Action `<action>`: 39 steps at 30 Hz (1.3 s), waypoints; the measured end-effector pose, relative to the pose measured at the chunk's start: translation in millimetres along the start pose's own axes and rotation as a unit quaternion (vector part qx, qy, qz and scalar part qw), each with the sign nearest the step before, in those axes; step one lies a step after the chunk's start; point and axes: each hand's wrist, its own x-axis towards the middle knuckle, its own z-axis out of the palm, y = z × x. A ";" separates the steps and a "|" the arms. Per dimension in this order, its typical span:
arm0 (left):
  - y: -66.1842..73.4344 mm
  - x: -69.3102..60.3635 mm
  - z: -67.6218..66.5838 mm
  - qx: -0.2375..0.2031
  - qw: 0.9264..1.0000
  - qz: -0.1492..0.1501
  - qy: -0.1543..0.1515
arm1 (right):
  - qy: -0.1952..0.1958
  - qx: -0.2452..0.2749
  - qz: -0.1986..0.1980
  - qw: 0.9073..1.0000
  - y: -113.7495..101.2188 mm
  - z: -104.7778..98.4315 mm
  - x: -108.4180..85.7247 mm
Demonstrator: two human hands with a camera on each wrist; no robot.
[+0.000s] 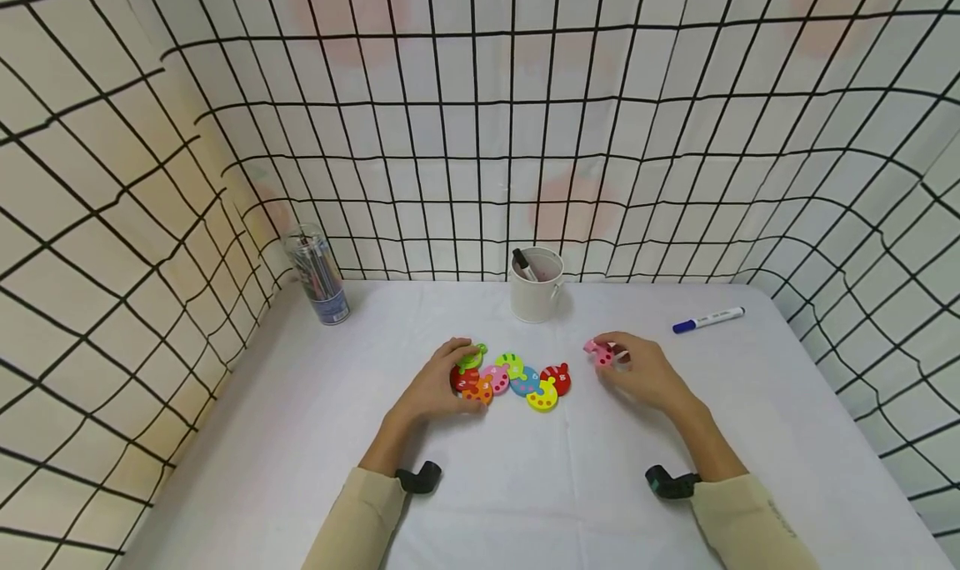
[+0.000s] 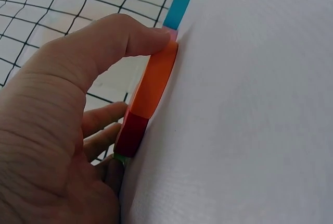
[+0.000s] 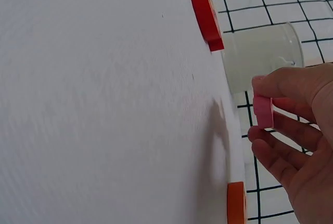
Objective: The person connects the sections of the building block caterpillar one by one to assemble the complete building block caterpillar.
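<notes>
A chain of colourful, round, numbered puzzle pieces (image 1: 527, 380) lies on the white table, zigzagging to the right. At its left end my left hand (image 1: 435, 388) holds the pieces, its thumb against the edge of the orange piece (image 2: 156, 81) and its fingers round the far side by the red piece (image 2: 131, 135). Right of the chain, my right hand (image 1: 639, 373) pinches a pink spotted puzzle piece (image 1: 602, 355) above the table, apart from the red piece (image 3: 205, 18) at the chain's right end. Another orange piece (image 3: 237, 203) shows low in the right wrist view.
Behind the chain stands a white bucket (image 1: 534, 299) with a marker in it. A clear container of pens (image 1: 321, 278) stands at the back left. To the back right lies a white marker with a blue cap (image 1: 708, 320). Black grid-patterned cloth (image 1: 450, 137) surrounds the table.
</notes>
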 end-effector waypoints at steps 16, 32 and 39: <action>-0.3 0.6 3.2 -0.015 0.999 -0.022 0.030 | -0.036 0.012 -0.029 0.999 -20.6 19.0 8.8; -0.5 0.6 3.0 -0.010 0.999 -0.020 0.038 | -0.062 0.008 -0.037 0.997 -22.6 25.2 8.1; 1.0 0.1 2.9 -0.018 0.999 -0.023 0.034 | -0.067 -0.007 -0.039 0.997 -23.2 27.6 8.8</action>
